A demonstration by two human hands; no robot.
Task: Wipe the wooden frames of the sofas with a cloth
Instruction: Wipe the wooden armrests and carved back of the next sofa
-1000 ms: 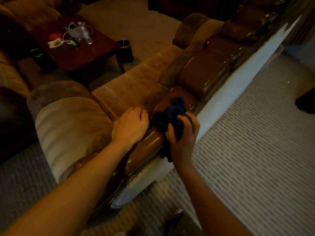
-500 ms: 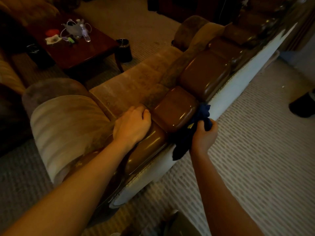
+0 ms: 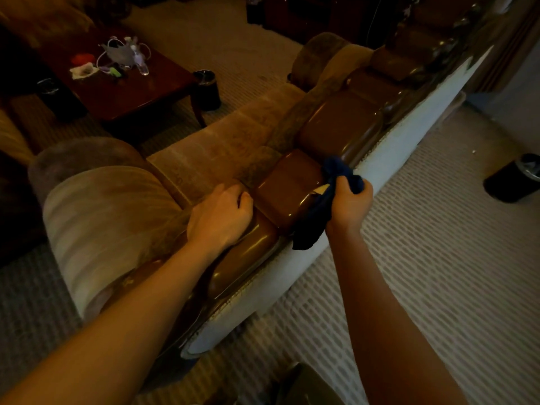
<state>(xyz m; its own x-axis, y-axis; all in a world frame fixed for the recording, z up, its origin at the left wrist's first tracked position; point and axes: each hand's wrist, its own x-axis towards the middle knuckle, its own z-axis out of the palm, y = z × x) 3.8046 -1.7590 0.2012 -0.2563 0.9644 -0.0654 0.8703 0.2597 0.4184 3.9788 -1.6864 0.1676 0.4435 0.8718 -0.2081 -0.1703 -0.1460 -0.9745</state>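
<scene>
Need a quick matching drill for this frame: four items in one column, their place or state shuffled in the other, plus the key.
Items
1. cloth
2. left hand
3. small bottle
4. black bin

Places or states
A. stands on the dark coffee table
B. rests on the sofa's wooden frame, holding nothing
C. gripped in the right hand at the frame's back edge
D. on the carpet behind the sofa, at the right edge of view

Pairs: 1-C, 2-B, 3-A, 4-D

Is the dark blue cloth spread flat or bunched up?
Bunched: the right hand grips the dark blue cloth in a wad, one end hanging.
</scene>
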